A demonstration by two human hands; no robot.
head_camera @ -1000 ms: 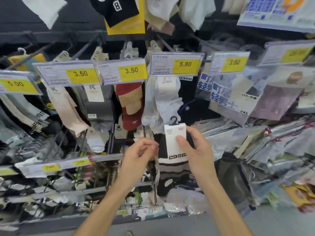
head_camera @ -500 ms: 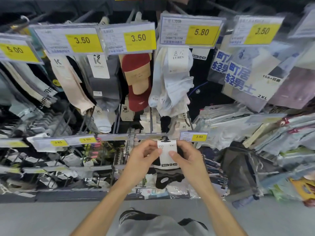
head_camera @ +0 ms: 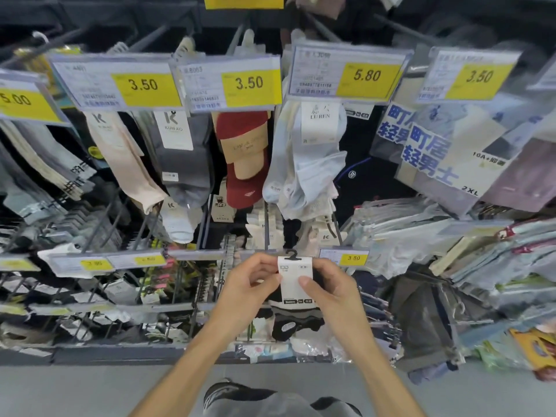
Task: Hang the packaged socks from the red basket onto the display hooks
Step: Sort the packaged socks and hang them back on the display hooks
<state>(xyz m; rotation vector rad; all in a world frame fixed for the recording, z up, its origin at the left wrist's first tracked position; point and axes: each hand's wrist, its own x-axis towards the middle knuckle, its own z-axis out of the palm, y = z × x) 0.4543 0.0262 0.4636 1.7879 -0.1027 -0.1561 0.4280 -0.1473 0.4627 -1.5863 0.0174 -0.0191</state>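
Since a second ago the pack of socks [head_camera: 294, 291] has come down from in front of the white socks [head_camera: 310, 164] to the lower rail [head_camera: 195, 254] of the rack, and in the last half second it has barely shifted. The left hand [head_camera: 249, 287] pinches the left edge of the pack's white card, its thumb on the front and its fingers curled. The pack hangs upright between both hands, its small black hook [head_camera: 291, 254] level with the lower rail and just left of a 3.50 price tag [head_camera: 346, 257]. The right hand [head_camera: 337, 293] grips the card's right side, thumb on the front and fingers curled behind. At the rack's left edge a 5.00 tag [head_camera: 18, 100] is cut off by the frame. The yellow tags [head_camera: 96, 263] along the lower rail are too blurred to read. Whether the black hook already sits on a peg cannot be told, since the pegs there are lost in the clutter. The right side of the dark socks under the card is hidden by the right hand. The plastic bags [head_camera: 421, 230] at the rack's right end blur together.
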